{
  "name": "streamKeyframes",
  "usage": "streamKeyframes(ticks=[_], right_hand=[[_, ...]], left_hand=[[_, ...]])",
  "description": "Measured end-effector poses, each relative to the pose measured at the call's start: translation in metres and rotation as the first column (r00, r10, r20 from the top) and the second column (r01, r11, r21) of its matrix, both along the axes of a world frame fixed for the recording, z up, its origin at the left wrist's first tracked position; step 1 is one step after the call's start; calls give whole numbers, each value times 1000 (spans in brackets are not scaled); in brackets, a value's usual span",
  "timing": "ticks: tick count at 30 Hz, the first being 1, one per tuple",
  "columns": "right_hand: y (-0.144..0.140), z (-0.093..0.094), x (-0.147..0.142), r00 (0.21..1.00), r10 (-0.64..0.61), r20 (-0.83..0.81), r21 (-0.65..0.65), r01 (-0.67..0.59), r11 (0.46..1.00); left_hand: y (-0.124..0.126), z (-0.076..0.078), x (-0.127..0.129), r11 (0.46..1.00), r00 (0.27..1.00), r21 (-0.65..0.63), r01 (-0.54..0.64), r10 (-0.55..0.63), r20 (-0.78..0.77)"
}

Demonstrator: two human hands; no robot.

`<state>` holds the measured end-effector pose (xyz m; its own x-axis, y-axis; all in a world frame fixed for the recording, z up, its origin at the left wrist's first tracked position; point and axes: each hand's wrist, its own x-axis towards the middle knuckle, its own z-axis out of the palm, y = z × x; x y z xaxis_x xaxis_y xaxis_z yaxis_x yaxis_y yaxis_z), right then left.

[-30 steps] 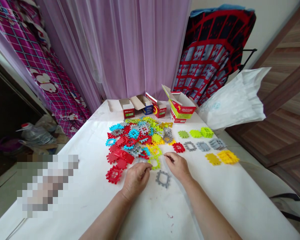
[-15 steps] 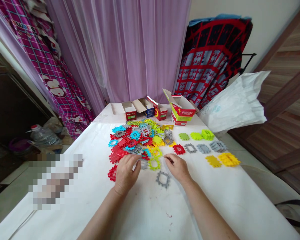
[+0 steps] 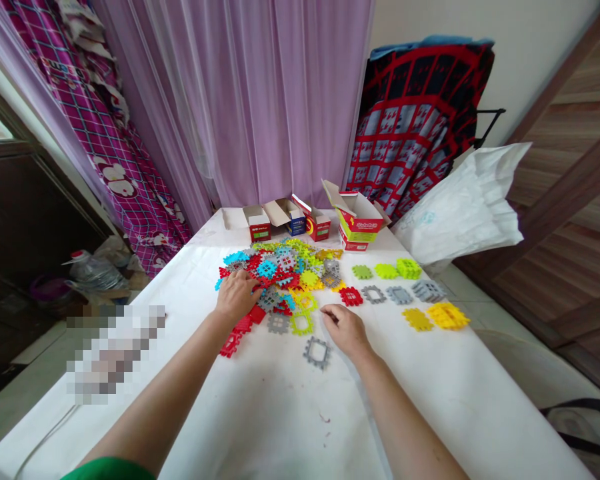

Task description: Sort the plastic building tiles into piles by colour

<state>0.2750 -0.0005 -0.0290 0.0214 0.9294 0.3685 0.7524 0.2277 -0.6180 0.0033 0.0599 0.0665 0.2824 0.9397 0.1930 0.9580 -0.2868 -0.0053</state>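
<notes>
My left hand (image 3: 237,293) lies over the left side of a mixed pile of toothed plastic building pieces (image 3: 286,261), palm down with its fingers apart. Its fingertips touch red pieces there; whether they grip any is hidden. My right hand (image 3: 346,327) rests on the table right of the pile, fingers curled in and nothing visible in them. Between the hands are a lime square frame piece (image 3: 302,324) and a grey window piece (image 3: 279,324). Closer to me is a grey square frame piece (image 3: 317,352). More red pieces (image 3: 231,344) sit below my left hand.
Right of the pile, sorted pieces stand in rows: green stack (image 3: 409,269), grey stack (image 3: 429,291), yellow stack (image 3: 448,316) and a red piece (image 3: 351,296). Open cardboard boxes (image 3: 361,224) line the far edge. A white bag (image 3: 463,203) leans at the right edge.
My left hand has moved forward and left, from the pile's near edge onto its left side, uncovering the grey window piece. My right hand stays nearly in place, its fingers more curled.
</notes>
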Motion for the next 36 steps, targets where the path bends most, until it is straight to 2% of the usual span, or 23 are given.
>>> streamKeyframes(ticks=[8, 12, 14, 17, 22, 25, 28, 30, 33, 36], right_hand=[[-2, 3, -1, 1000, 8, 18, 2, -8, 1000], [-3, 5, -2, 1000, 26, 3, 3, -26, 1000], [-2, 6, -2, 1000, 27, -5, 2, -27, 1000], [-1, 7, 1, 998, 8, -63, -9, -8, 1000], [1, 7, 12, 973, -112, -203, -45, 105, 993], [2, 6, 17, 966, -134, -223, -45, 127, 991], [2, 7, 17, 973, -110, -204, -45, 103, 994], [0, 10, 16, 980, -88, -179, -58, 79, 995], [-4, 18, 15, 995, -2, -101, -76, -6, 997], [-10, 27, 14, 994, 108, -6, -97, -108, 989]], left_hand=[[-10, -5, 5, 995, 997, 66, 71, -70, -14], [-21, -8, 10, 973, 985, 177, 150, -163, 60], [-29, -10, 21, 948, 966, 235, 213, -241, 97], [-43, -16, 46, 918, 933, 246, 310, -344, 108], [-58, -31, 77, 874, 890, 248, 418, -448, 78], [-61, -38, 71, 873, 891, 296, 387, -436, 123], [-65, -42, 49, 878, 894, 355, 322, -405, 190], [-69, -45, 34, 869, 885, 364, 335, -423, 194], [-75, -51, 19, 871, 875, 361, 333, -429, 226], [-77, -56, 18, 876, 865, 363, 318, -425, 266]])
